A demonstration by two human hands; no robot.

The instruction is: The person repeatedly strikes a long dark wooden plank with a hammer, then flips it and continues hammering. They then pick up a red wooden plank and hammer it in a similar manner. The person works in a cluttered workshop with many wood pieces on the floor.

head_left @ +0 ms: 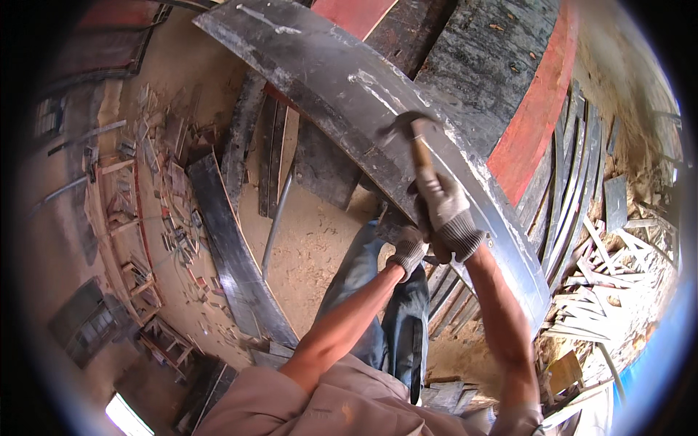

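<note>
My right hand (445,207), in a grey-white knit glove, is closed round the wooden handle of a claw hammer (421,154). The hammer's dark head is smeared by motion and sits over a long dark panel (327,73) with white streaks and scraped edges. My left hand (409,247), gloved too, is close beside the right wrist at the panel's near edge. Its fingers are curled and partly hidden, and what they grip is too dark to make out.
Large black boards (476,65) and a red strip (534,109) lie beyond the panel. Long strips are stacked at right, near a heap of wood scraps (603,276). At left a dark plank (233,247) and a metal pipe (277,225) lean near scattered offcuts.
</note>
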